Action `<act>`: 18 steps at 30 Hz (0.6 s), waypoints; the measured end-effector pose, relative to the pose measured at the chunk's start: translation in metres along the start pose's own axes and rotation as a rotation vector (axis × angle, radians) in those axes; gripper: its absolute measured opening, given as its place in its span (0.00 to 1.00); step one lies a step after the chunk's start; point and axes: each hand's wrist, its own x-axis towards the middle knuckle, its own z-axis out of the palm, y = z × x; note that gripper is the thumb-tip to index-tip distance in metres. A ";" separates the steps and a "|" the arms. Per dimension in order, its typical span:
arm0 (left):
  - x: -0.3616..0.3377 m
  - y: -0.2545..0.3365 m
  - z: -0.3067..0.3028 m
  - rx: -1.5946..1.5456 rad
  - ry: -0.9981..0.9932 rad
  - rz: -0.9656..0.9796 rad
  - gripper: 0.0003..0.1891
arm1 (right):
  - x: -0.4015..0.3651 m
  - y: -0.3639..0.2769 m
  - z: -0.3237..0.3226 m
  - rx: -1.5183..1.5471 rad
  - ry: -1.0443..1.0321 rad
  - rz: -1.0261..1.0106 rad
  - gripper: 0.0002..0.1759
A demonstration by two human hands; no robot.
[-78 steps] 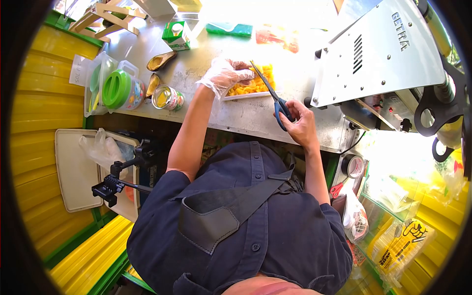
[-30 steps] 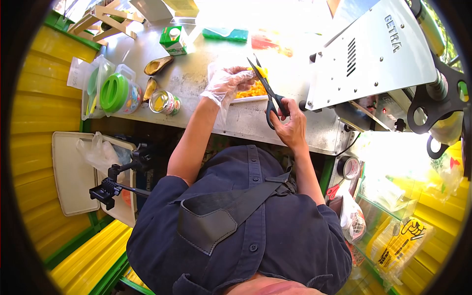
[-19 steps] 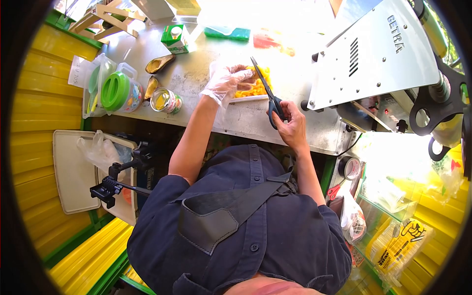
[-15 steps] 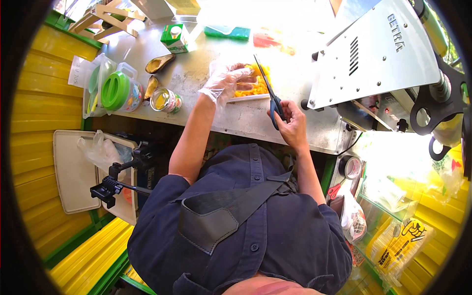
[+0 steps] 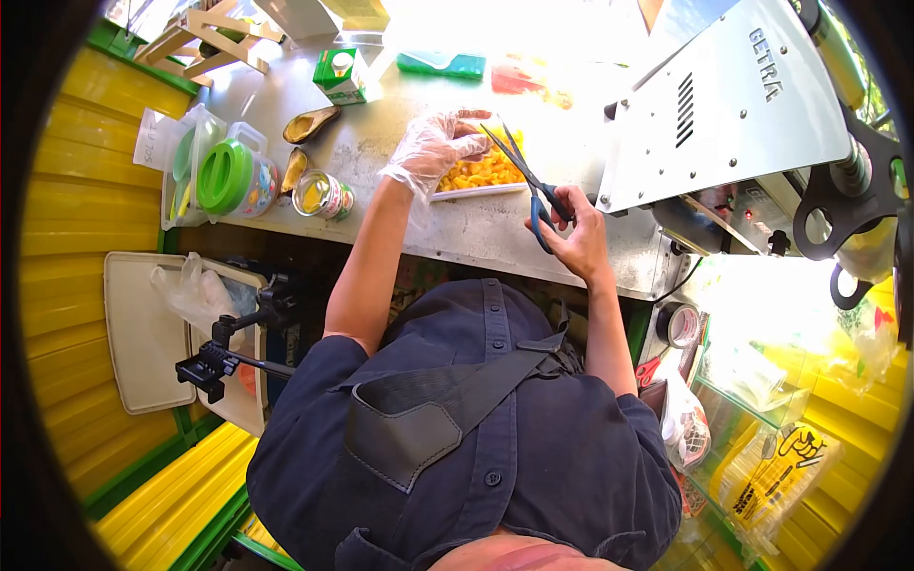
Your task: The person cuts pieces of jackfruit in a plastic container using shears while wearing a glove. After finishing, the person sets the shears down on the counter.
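Observation:
My left hand (image 5: pixel 436 150), in a clear plastic glove, hovers over the left part of a white tray (image 5: pixel 484 192). Its fingers are parted, and I make out nothing held between them. Yellow-orange diced pieces (image 5: pixel 484 171) fill the tray, some hidden behind the hand. In my bare right hand (image 5: pixel 583 240) is a pair of dark scissors (image 5: pixel 536 202), fingers in the handles. Their blades are spread apart, tips pointing up and left above the pieces, close to the gloved fingertips.
On the metal table (image 5: pixel 400 233) stand an opened can (image 5: pixel 322 195), two hollowed avocado skins (image 5: pixel 310 124), a green-and-white carton (image 5: pixel 340 76) and a green-lidded jug (image 5: pixel 228 178). A green container (image 5: pixel 440 65) lies at the back. A large metal machine (image 5: pixel 724 105) occupies the right.
My left hand has lifted and drawn slightly left, uncovering more yellow pieces. The scissors have opened wider, and my right hand has shifted a little right and down.

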 end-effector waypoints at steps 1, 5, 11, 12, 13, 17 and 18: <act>0.001 0.000 -0.001 0.000 -0.001 0.000 0.25 | 0.000 0.002 -0.001 0.019 -0.023 0.009 0.30; 0.003 0.000 -0.003 0.093 -0.090 0.030 0.30 | 0.001 0.021 -0.003 0.142 -0.114 0.043 0.25; 0.005 0.001 -0.002 0.070 -0.072 -0.049 0.35 | -0.002 0.018 0.000 0.458 -0.197 0.102 0.16; 0.005 0.002 -0.003 0.082 -0.079 -0.076 0.36 | -0.003 0.017 0.002 0.446 -0.173 0.092 0.15; 0.005 0.001 -0.003 0.082 -0.079 -0.076 0.36 | -0.003 0.017 0.003 0.433 -0.149 0.082 0.15; 0.009 -0.003 -0.006 0.062 -0.085 -0.062 0.37 | -0.005 0.027 0.008 0.330 -0.130 0.070 0.12; 0.011 -0.003 -0.007 0.097 -0.086 -0.058 0.37 | -0.006 0.028 0.009 0.330 -0.119 0.061 0.11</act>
